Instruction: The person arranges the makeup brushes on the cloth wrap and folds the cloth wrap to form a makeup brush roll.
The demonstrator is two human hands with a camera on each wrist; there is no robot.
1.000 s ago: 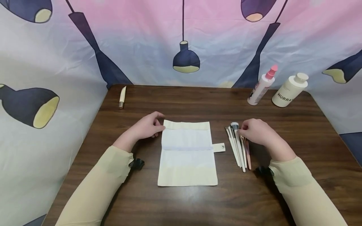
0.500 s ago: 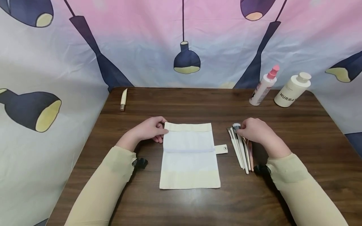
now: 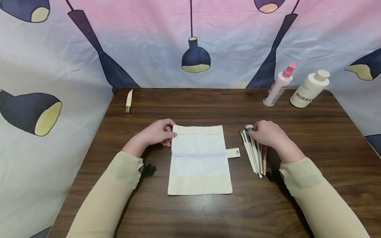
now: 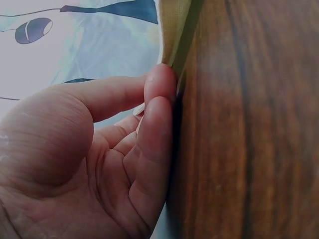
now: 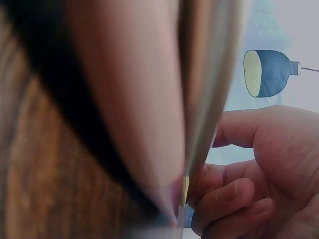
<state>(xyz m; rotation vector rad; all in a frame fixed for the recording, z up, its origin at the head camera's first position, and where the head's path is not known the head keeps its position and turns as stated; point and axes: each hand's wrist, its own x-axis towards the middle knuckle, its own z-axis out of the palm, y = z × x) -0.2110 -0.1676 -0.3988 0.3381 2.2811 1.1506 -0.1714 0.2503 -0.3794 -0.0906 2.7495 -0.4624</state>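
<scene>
A cream and white fabric brush roll (image 3: 200, 165) lies unrolled on the table, its snap strap (image 3: 233, 152) sticking out to the right. My left hand (image 3: 156, 134) pinches its far left corner; the left wrist view shows thumb and forefinger on the cloth edge (image 4: 174, 27). To the right lies a fanned bunch of makeup brushes (image 3: 253, 155), white, metallic and pink. My right hand (image 3: 269, 134) curls over their far ends and appears to pinch some; it hides several heads. Up close in the right wrist view, blurred brush handles (image 5: 139, 99) pass before the curled fingers (image 5: 229, 199).
At the back right of the wooden table (image 3: 196, 216) stand a white bottle with a pink pump (image 3: 278, 87) and a cream bottle (image 3: 309, 90). A small cream tube (image 3: 129, 101) lies back left. A printed curtain (image 3: 160, 62) hangs behind.
My right hand has shifted slightly left over the brush heads. My left hand stays at the corner of the brush roll. The head view has tilted a little.
</scene>
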